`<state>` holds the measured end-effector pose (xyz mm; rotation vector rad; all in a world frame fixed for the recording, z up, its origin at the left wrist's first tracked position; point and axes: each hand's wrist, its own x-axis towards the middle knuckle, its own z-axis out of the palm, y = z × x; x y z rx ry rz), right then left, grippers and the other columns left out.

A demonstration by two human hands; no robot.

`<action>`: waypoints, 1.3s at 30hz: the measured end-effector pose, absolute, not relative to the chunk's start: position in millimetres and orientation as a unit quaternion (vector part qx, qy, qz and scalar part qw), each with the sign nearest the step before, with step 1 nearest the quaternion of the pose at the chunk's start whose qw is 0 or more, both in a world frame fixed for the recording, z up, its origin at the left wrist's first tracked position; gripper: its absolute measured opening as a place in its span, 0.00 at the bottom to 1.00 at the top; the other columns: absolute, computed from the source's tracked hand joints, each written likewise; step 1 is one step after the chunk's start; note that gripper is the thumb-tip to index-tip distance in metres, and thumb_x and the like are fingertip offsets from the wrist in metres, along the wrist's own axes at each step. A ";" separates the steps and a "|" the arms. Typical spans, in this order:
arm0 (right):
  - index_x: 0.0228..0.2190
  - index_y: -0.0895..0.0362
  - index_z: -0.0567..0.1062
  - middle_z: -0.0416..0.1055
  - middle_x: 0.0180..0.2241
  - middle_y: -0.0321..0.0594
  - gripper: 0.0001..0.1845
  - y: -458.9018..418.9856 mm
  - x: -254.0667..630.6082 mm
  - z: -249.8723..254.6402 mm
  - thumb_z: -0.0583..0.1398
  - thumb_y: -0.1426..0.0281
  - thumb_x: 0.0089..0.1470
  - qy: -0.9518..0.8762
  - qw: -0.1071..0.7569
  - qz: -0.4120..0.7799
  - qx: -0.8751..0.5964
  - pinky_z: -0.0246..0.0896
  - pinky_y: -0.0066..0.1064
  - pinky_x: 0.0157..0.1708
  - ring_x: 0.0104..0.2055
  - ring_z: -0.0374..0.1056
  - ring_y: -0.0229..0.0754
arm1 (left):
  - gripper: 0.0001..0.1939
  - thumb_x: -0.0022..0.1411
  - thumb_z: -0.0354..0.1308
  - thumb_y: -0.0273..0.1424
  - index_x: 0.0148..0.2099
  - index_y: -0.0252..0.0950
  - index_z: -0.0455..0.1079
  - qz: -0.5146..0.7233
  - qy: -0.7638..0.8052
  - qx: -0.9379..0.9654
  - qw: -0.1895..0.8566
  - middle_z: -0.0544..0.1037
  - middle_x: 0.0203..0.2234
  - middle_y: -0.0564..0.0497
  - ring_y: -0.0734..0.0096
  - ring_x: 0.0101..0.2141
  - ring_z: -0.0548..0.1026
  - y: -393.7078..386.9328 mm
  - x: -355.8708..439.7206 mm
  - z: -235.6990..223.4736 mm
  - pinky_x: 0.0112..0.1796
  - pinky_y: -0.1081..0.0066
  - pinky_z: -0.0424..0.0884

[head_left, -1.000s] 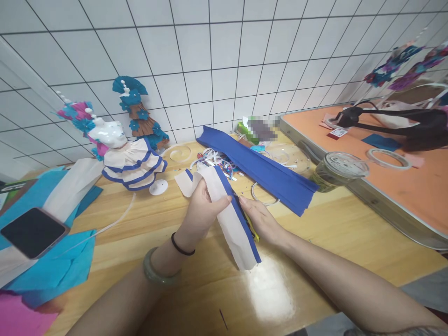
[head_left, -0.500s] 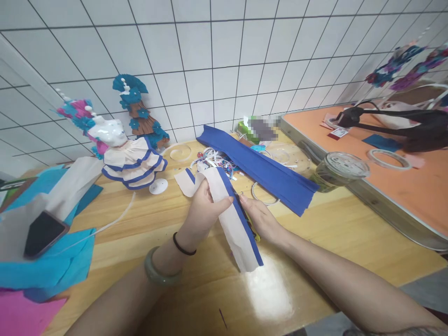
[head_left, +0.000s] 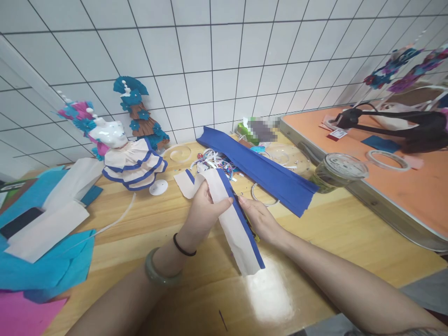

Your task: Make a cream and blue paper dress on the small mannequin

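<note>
My left hand (head_left: 205,212) is closed on a white crepe paper strip (head_left: 241,254) with a blue band along its right edge, the thumb lying on top. The strip's far end bends over and rests on the table. My right hand (head_left: 261,217) is at the blue edge, fingers wrapped round a slim black-and-yellow tool (head_left: 257,237). Most of that tool is hidden, so its kind is unclear. A wide blue crepe paper strip (head_left: 259,168) lies just beyond both hands.
Paper scraps (head_left: 213,161) are heaped behind the strip. At left stand a figurine in a ruffled white-and-blue skirt (head_left: 135,163) and a teal-and-brown one (head_left: 142,114). Coloured paper sheets (head_left: 45,270) and a phone (head_left: 21,223) lie nearer. A clear lidded tub (head_left: 341,170) stands right, beside an orange-topped table (head_left: 315,123).
At left, the phone has shifted further left, and a white paper piece now lies spread where it was. My hands and the strip have hardly moved.
</note>
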<state>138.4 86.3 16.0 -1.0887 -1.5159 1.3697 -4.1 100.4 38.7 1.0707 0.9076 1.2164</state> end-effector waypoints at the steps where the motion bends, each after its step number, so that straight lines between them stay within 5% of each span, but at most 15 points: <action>1: 0.24 0.58 0.68 0.64 0.23 0.36 0.26 86.3 138.4 15.2 0.47 0.51 0.56 -0.598 0.401 0.543 -0.432 0.55 0.27 0.26 0.25 0.58 0.37 | 0.21 0.48 0.61 0.22 0.45 0.36 0.62 0.525 0.390 0.462 0.599 0.74 0.39 0.48 0.63 0.41 0.72 100.4 -4.0 38.3 0.44 0.62 0.68; 39: 0.20 0.57 0.64 0.56 0.19 0.32 0.26 86.4 138.5 15.6 0.48 0.50 0.56 -0.598 0.388 0.541 -0.446 0.47 0.25 0.19 0.21 0.51 0.34 | 0.23 0.45 0.64 0.23 0.46 0.36 0.64 0.529 0.398 0.436 0.610 0.75 0.40 0.48 0.63 0.41 0.73 100.1 -3.1 37.6 0.43 0.64 0.68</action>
